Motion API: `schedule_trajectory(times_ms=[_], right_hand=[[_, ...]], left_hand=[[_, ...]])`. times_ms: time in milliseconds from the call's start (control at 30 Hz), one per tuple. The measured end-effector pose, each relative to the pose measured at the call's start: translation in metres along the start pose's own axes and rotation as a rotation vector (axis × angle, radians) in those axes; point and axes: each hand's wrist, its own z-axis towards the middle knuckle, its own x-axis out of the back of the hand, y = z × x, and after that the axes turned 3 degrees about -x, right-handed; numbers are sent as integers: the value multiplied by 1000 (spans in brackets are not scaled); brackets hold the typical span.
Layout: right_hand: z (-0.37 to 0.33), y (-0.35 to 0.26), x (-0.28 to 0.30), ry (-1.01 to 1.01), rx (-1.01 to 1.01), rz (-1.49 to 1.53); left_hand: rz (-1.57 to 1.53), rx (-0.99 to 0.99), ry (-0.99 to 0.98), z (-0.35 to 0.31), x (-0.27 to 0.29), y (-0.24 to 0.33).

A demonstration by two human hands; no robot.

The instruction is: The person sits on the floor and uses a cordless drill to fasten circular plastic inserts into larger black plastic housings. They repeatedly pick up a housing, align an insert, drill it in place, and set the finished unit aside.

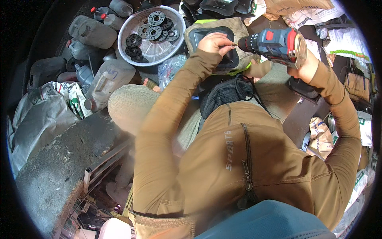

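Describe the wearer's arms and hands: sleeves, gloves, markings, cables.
Left sleeve and right sleeve: long, brown, creased, matching the brown zip-front jacket. Left hand and right hand: bare, no gloves. No cables or printed markings visible on either sleeve.

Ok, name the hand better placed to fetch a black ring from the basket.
Probably the left hand: it is nearer the black rings in the white basket; the right hand, farther off, grips the drill.
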Motion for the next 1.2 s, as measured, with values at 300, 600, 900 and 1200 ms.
schedule_trajectory(times_ms=[300,600,900,1200], right_hand=[[33,-5,-1,-143,-437,-45],[68,5,-11,-231,-480,-292],[89,24,-11,-412,-46,-513],[104,15,-7,-512,302,-654]], left_hand=[[257,262,-374,-9,-24,-30],[303,393,-564,-12,-21,-32],[-131,350,-240,-41,-7,-81],[106,422,-36,-50,-37,-83]])
